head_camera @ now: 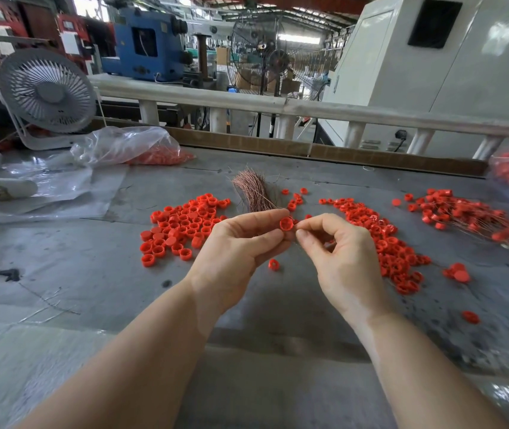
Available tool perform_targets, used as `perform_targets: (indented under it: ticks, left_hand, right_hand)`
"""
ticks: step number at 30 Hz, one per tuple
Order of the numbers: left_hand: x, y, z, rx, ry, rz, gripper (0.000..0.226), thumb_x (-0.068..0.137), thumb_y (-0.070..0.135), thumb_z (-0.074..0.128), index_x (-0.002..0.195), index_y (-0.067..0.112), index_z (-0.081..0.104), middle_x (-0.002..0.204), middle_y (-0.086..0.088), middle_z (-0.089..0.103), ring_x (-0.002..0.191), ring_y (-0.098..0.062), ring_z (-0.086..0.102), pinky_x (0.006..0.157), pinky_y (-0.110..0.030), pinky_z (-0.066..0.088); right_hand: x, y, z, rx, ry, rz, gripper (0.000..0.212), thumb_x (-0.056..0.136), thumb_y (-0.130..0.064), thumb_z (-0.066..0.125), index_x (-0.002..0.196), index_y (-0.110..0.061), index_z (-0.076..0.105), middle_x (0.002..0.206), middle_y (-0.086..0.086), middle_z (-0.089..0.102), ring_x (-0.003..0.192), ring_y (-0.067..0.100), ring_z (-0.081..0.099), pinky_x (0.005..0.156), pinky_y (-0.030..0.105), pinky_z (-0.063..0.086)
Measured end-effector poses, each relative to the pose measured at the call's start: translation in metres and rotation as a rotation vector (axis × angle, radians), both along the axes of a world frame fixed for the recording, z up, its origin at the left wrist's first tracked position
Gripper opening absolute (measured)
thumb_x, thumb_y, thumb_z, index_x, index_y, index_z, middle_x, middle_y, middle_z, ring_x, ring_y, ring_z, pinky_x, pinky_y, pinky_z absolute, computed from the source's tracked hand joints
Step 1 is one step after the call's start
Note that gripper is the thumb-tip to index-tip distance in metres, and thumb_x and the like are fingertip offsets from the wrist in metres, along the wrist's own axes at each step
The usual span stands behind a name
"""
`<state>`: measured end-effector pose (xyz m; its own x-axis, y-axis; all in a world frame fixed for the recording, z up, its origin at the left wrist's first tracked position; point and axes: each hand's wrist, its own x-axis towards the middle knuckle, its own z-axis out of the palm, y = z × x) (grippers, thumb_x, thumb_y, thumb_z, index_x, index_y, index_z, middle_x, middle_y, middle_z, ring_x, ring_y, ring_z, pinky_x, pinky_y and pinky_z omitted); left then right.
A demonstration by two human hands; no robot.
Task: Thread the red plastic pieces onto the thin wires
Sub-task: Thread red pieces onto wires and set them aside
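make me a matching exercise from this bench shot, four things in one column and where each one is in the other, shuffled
Things:
1. bundle of thin copper wires
2. white desk fan
3. single red plastic cap
4. red caps already on wires

Places:
A. far left, at the back
B. pinched by the left hand
C. right side of the bench
D. centre, behind the hands

Pairs: 1-D, 2-A, 3-B, 4-C

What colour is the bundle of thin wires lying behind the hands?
Coppery pink; the wire bundle shows best in the head view.

red plastic pieces point(185, 224), coppery pink wire bundle point(254, 193), grey table point(76, 258), white fan point(48, 91), blue machine point(147, 48)
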<state>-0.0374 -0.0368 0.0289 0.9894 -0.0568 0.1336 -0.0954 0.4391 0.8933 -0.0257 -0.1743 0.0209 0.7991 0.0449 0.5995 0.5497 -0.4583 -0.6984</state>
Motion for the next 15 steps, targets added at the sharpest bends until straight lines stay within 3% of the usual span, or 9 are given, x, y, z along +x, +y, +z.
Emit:
perform_targets:
  ticks: [15]
  left_hand:
    - [-0.0007,0.0004,0.0025,-0.042,0.044,-0.015,0.03,0.081,-0.012,0.051,0.08,0.009,0.073,0.075,-0.008,0.072,0.069,-0.012,0.07,0.064,-0.017,0.055]
  right_hand:
    - [-0.0013,-0.0001,0.0027,0.018,0.03,0.019,0.013,0.082,-0.005,0.068,0.077,-0.018,0.067,0.069,-0.009,0.064,0.063,-0.001,0.055,0.061,0.007,0.037]
